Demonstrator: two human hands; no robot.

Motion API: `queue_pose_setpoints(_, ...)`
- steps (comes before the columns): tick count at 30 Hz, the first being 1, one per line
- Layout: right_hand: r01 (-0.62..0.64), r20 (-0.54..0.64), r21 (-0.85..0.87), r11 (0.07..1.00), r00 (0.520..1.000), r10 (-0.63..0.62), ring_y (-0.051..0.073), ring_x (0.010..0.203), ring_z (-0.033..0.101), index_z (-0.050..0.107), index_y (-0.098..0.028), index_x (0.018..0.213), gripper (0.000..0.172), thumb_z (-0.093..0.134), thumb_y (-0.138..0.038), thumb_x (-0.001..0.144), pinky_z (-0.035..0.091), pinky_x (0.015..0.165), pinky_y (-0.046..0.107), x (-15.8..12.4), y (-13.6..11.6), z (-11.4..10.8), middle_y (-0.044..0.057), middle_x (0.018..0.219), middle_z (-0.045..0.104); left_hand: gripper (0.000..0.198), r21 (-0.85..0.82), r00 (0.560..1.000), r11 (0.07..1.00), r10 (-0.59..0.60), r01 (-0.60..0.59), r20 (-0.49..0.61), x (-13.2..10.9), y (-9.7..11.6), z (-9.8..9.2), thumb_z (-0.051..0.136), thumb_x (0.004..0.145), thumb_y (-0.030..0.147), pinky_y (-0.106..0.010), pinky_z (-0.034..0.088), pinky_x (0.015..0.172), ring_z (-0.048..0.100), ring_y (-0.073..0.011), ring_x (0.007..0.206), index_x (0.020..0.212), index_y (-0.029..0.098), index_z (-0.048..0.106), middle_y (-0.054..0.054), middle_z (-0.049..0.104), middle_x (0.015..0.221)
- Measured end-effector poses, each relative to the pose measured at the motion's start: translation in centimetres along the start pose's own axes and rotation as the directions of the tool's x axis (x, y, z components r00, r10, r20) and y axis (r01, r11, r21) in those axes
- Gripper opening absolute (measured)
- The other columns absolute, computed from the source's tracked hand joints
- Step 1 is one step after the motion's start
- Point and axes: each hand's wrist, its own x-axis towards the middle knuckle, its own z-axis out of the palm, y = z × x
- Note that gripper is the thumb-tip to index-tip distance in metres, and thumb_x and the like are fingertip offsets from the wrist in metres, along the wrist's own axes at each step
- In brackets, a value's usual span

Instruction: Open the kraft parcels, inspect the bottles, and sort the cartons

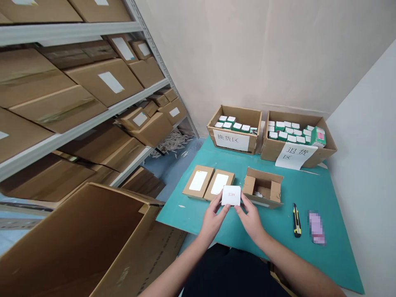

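A small white box (231,195) with faint reddish print on its upper face is held between both hands above the near part of the table. My left hand (213,214) grips its left side, thumb at the near edge. On its right side, my right hand (250,214) holds it the same way. Just behind the hands lie two closed brown cartons with white labels, a left one (193,190) and a right one (229,178). An opened brown carton (276,190) with raised flaps stands beside my right hand, some pale scrap inside it.
A yellow-black utility knife (297,222) and a blurred pink object (316,227) lie right on the green table (309,264). Behind stand two labelled cartons, left (213,133) and right (269,153), holding green-white boxes. A large open carton (123,268) and loaded shelves (83,123) are left.
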Motion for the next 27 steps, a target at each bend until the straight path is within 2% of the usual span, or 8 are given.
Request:
queue_pose_setpoints(3,0.058,-0.018,0.051,0.997,0.998,-0.057,0.034,0.140,0.052,0.058,-0.029,0.146,0.060,0.069,-0.048,0.090,0.039,0.119,0.058,4.1,-3.6,0.3,0.006,0.148,0.059,0.063,-0.012,0.995,0.996,0.085,-0.085,0.047,4.4,3.3,-0.6,0.065,0.090,0.053,-0.043,0.051,0.110,0.057,-0.0303,0.136,0.147,0.028,0.055,-0.010,0.056,0.151)
queue_pose_setpoints(6,0.119,-0.050,0.095,0.988,0.992,-0.114,0.032,0.138,0.055,0.055,-0.027,0.149,0.063,0.069,-0.047,0.091,0.042,0.117,0.055,9.6,-6.2,0.7,0.005,0.146,0.061,0.063,-0.007,0.976,0.978,0.208,-0.208,0.068,10.5,5.6,-0.9,0.063,0.091,0.051,-0.043,0.048,0.113,0.055,-0.0290,0.137,0.149,0.028,0.053,-0.009,0.056,0.151)
queue_pose_setpoints(9,0.204,-0.088,0.102,0.974,0.977,-0.195,0.031,0.136,0.056,0.052,-0.026,0.151,0.067,0.070,-0.046,0.090,0.044,0.117,0.051,16.7,-8.0,1.1,0.005,0.146,0.061,0.062,-0.051,0.945,0.948,0.318,-0.315,0.072,18.0,7.1,-1.1,0.064,0.092,0.050,-0.042,0.046,0.114,0.050,-0.0286,0.141,0.148,0.028,0.053,-0.008,0.053,0.154)
queue_pose_setpoints(14,0.350,-0.109,0.074,0.934,0.933,-0.342,0.029,0.139,0.054,0.052,-0.024,0.151,0.069,0.070,-0.048,0.088,0.041,0.119,0.050,30.5,-9.5,1.5,0.004,0.146,0.061,0.067,-0.206,0.890,0.896,0.428,-0.394,0.158,33.0,9.0,-0.8,0.067,0.090,0.048,-0.043,0.045,0.115,0.051,-0.0297,0.141,0.150,0.025,0.051,-0.009,0.051,0.156)
queue_pose_setpoints(18,0.410,-0.154,0.062,0.910,0.905,-0.397,0.027,0.140,0.052,0.051,-0.024,0.151,0.071,0.070,-0.047,0.087,0.037,0.122,0.049,41.5,-9.1,1.5,0.004,0.146,0.061,0.068,-0.299,0.842,0.858,0.490,-0.419,0.226,44.4,9.9,0.2,0.070,0.087,0.042,-0.045,0.043,0.116,0.056,-0.0290,0.135,0.149,0.019,0.052,-0.011,0.059,0.149)
queue_pose_setpoints(21,0.427,-0.185,0.057,0.902,0.893,-0.411,0.026,0.140,0.052,0.053,-0.022,0.148,0.071,0.072,-0.046,0.084,0.036,0.121,0.048,48.9,-7.7,1.3,0.005,0.145,0.062,0.066,-0.351,0.837,0.846,0.495,-0.402,0.234,51.5,9.3,1.4,0.069,0.086,0.038,-0.046,0.044,0.115,0.058,-0.0284,0.132,0.147,0.017,0.053,-0.011,0.062,0.145)
queue_pose_setpoints(24,0.400,-0.201,0.078,0.913,0.903,-0.379,0.025,0.139,0.053,0.056,-0.019,0.144,0.068,0.071,-0.043,0.082,0.037,0.120,0.047,54.9,-5.4,0.9,0.007,0.143,0.064,0.063,-0.365,0.870,0.868,0.435,-0.336,0.234,57.0,7.5,2.7,0.067,0.084,0.030,-0.048,0.046,0.113,0.061,-0.0288,0.127,0.144,0.014,0.055,-0.013,0.065,0.141)
queue_pose_setpoints(27,0.362,-0.228,0.090,0.928,0.914,-0.334,0.024,0.135,0.056,0.059,-0.016,0.138,0.062,0.069,-0.037,0.080,0.038,0.119,0.047,58.8,-2.5,0.7,0.009,0.140,0.066,0.060,-0.361,0.894,0.898,0.358,-0.250,0.270,60.5,4.9,4.0,0.065,0.082,0.023,-0.049,0.049,0.108,0.065,-0.0280,0.117,0.141,0.013,0.057,-0.013,0.069,0.134)
